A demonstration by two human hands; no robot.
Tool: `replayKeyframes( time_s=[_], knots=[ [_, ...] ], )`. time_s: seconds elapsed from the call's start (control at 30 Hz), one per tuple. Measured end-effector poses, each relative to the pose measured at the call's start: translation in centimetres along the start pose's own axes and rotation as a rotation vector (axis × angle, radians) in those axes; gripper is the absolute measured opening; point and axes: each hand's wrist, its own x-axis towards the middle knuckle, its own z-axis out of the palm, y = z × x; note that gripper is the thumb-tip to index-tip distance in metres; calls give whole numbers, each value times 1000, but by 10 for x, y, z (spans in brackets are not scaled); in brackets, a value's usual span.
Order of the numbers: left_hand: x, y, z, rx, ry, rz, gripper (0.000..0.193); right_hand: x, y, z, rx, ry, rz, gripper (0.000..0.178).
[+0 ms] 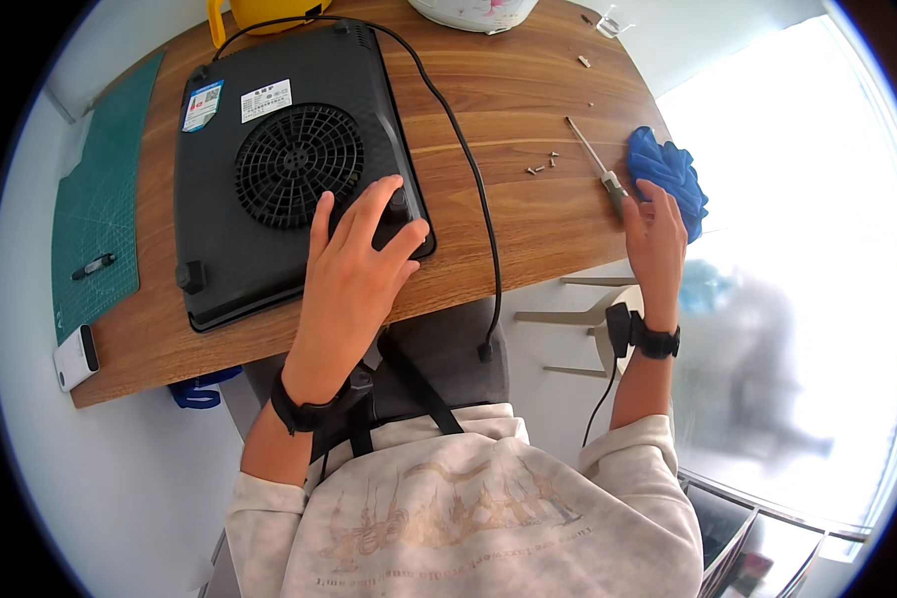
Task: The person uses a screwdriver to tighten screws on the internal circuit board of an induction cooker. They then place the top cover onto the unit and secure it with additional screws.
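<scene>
A black induction cooker lies upside down on the table, its round fan grille and rubber feet facing up. My left hand rests over its near right corner, fingers spread around the foot there. Holding nothing, this hand is open. At the table's right side a screwdriver lies with its shaft pointing away and to the left. My right hand is at the handle end, fingers loosely extended and apart, beside a crumpled blue cloth. Whether the thumb touches the handle is hard to tell.
Several small screws lie left of the screwdriver. The cooker's black cord loops over the table and hangs off the front edge. A green cutting mat with a black pen-like item and a white device are at left.
</scene>
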Motion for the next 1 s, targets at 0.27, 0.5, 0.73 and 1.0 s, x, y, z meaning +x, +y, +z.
replayKeyframes(
  time_s=[0.27,0.5,0.73,1.0],
  knots=[
    [-1,-3,0,-10,7,-4,48,4,41,33,-193,-184,51,41],
    [-2,-4,3,3,13,2,48,2,25,12,66,-62,72,33],
    [-4,-3,2,15,24,-10,48,-27,-37,-59,468,-206,-19,33],
    [-5,-3,1,4,34,11,49,-36,-79,-58,427,-336,-253,40]
  ],
)
